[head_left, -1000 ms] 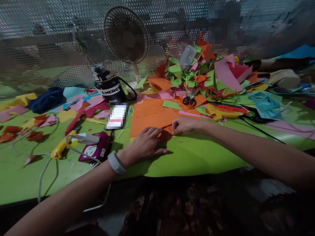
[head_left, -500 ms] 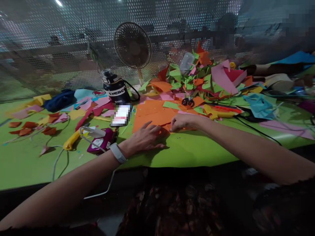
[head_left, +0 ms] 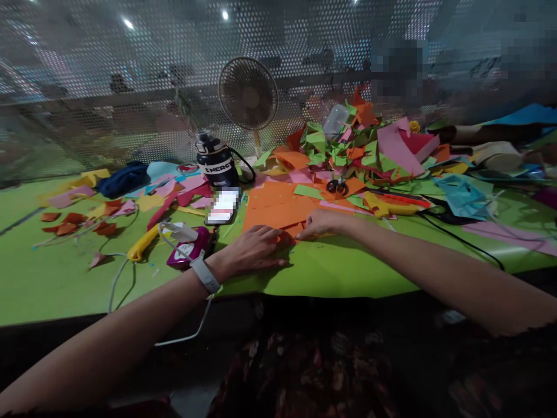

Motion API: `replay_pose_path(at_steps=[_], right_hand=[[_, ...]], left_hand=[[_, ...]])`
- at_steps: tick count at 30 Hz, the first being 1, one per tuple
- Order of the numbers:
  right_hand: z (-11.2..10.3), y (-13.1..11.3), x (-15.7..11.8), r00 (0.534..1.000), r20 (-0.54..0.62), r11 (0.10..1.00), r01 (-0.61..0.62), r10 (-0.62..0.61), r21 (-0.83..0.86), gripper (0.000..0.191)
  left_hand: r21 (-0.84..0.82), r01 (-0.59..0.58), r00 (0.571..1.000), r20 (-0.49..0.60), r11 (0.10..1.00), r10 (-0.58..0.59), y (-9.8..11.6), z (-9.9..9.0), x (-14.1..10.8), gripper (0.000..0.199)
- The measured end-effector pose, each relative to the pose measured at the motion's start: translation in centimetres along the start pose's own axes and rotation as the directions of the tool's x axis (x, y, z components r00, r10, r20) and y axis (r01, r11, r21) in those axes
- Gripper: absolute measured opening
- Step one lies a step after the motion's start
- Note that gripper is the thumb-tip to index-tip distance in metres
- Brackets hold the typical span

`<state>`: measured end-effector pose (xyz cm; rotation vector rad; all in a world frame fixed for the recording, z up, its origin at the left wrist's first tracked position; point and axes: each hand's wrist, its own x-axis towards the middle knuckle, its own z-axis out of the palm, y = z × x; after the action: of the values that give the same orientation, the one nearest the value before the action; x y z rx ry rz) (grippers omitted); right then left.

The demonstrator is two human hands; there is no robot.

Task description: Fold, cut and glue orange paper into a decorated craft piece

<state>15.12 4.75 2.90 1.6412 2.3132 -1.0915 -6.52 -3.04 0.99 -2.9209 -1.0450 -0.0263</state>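
Note:
Orange paper sheets (head_left: 274,203) lie on the green-covered table at the centre. My left hand (head_left: 256,249) rests flat at their lower left edge, fingers spread and pointing right. Close beside it, my right hand (head_left: 319,224) is curled, its fingertips pressed down on the near edge of the orange paper. Whatever small piece may be under those fingertips is too small to make out. Black-handled scissors (head_left: 337,186) lie just behind my right hand. A yellow glue gun (head_left: 387,204) is to its right.
A phone (head_left: 223,205), a dark bottle (head_left: 217,165) and a purple power box (head_left: 190,247) stand left of the sheets. Behind are a fan (head_left: 249,96) and a heap of coloured paper scraps (head_left: 348,145). Cables cross both sides of the table (head_left: 65,290).
The view has shifted slightly, so objects appear further right and lower. My right fingertips have moved slightly left and down relative to the sheets, closer to my left hand.

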Motion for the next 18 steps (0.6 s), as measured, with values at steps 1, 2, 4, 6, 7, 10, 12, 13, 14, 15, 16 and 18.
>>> replay_pose_path(at_steps=[1, 2, 4, 6, 7, 10, 12, 13, 14, 15, 16, 18], right_hand=[[0.0, 0.0, 0.0, 1.000, 0.002, 1.000, -0.005, 0.005, -0.001, 0.034], [0.0, 0.0, 0.0, 1.000, 0.010, 1.000, -0.010, 0.010, 0.004, 0.032], [-0.1, 0.1, 0.2, 0.999, 0.037, 1.000, -0.018, 0.017, 0.022, 0.027], [-0.2, 0.3, 0.3, 0.998, 0.058, 0.999, -0.022, 0.020, 0.045, 0.022], [-0.2, 0.4, 0.4, 0.998, 0.064, 0.998, -0.023, 0.019, 0.055, 0.021], [-0.2, 0.5, 0.5, 0.998, 0.059, 0.997, -0.023, 0.019, 0.074, 0.020], [-0.1, 0.5, 0.5, 0.999, 0.049, 0.996, -0.023, 0.019, 0.082, 0.020], [0.0, 0.5, 0.5, 0.999, 0.045, 0.996, -0.024, 0.020, 0.086, 0.020], [0.0, 0.4, 0.5, 0.999, 0.042, 0.996, -0.026, 0.022, 0.088, 0.020], [0.0, 0.4, 0.4, 0.999, 0.042, 0.996, -0.028, 0.024, 0.088, 0.020], [0.0, 0.3, 0.4, 0.999, 0.044, 0.996, -0.030, 0.027, 0.086, 0.020], [-0.1, 0.3, 0.3, 0.998, 0.045, 0.996, -0.034, 0.031, 0.080, 0.019]], left_hand=[[-0.003, 0.000, 1.000, 0.008, 1.000, 0.000, 0.1, -0.1, 0.0, 0.058], [-0.008, 0.000, 1.000, 0.016, 1.000, 0.000, 0.1, -0.2, 0.0, 0.058], [-0.013, 0.007, 1.000, 0.031, 1.000, -0.006, 0.2, -0.4, 0.0, 0.057], [-0.014, 0.006, 0.999, 0.036, 1.000, -0.006, 0.2, -0.5, -0.1, 0.056], [-0.020, -0.001, 0.999, 0.032, 1.000, 0.002, 0.1, -0.7, -0.1, 0.055], [-0.099, 0.023, 0.999, -0.021, 0.995, -0.025, 0.1, -1.4, 0.1, 0.047], [-0.211, 0.214, 0.972, -0.048, 0.954, -0.229, 0.2, -2.0, 0.7, 0.043], [-0.287, 0.355, 0.926, -0.021, 0.889, -0.377, 0.3, -2.3, 1.2, 0.043], [-0.360, 0.503, 0.852, 0.051, 0.786, -0.521, 0.3, -2.5, 1.8, 0.044], [-0.438, 0.600, 0.789, 0.182, 0.670, -0.587, 0.5, -2.7, 2.4, 0.047], [-0.514, 0.671, 0.729, 0.327, 0.535, -0.601, 0.6, -2.8, 3.1, 0.048], [-0.593, 0.741, 0.652, 0.525, 0.315, -0.547, 0.7, -2.7, 4.3, 0.047]])
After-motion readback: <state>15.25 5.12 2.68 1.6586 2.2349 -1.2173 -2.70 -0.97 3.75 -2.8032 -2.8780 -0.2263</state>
